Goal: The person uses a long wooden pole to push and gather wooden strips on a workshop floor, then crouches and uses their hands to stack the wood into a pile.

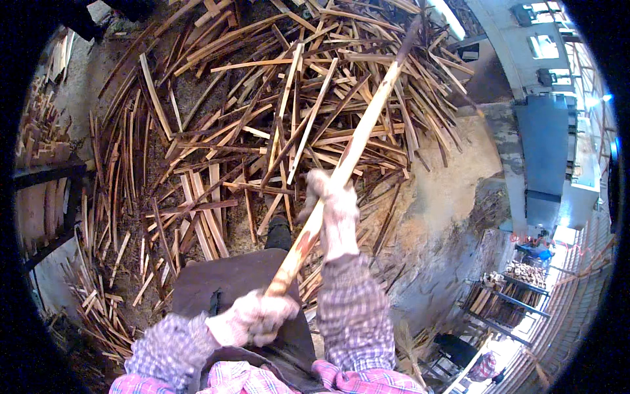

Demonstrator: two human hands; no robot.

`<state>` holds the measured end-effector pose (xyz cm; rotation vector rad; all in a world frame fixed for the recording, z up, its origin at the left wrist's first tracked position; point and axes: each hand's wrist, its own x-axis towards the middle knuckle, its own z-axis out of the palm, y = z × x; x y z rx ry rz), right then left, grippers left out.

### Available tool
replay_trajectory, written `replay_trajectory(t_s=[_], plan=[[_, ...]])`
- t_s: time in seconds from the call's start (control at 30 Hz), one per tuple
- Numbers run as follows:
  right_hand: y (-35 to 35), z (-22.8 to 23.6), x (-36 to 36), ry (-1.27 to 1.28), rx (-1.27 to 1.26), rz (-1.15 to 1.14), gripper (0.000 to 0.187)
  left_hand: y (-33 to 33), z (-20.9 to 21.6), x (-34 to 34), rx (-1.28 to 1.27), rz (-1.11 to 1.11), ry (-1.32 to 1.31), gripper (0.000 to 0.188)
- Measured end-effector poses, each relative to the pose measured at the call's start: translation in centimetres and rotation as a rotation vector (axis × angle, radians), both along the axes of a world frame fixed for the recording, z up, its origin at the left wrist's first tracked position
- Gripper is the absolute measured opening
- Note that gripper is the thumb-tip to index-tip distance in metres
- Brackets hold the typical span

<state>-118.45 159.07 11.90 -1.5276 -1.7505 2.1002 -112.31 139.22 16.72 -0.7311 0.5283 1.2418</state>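
Around pole, jumbled wooden strips, floor

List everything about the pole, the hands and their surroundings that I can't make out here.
All in the head view:
- Lower tip of the long, pale wooden pole: hidden by the left hand.
- Finger detail of the right hand: blurred.
- Most of the dark shoe: hidden by the dark brown apron.
- Pale stacked pieces, far right: too small to identify.
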Motion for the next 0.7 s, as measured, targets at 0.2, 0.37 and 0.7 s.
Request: replay_trajectory(t_s=[0.2, 0.37, 0.7], plan=[[4.7, -3.4, -2.3, 0.089, -0.089, -0.022, 0.019, 4.1, -3.0, -1.7, 0.067, 0.161, -0.122, 0.023], [15.6, -5.9, -8.3, 0.027, -0.113, 0.086, 0.026, 17.2, -8.2, -5.7, -0.087, 0.127, 0.086, 0.018], [10.8, -10.0, -3.2, 0.099, -0.267, -0.020, 0.017, 11.6, -10.5, 0.5, -0.038, 0.187, 0.194, 0.015]])
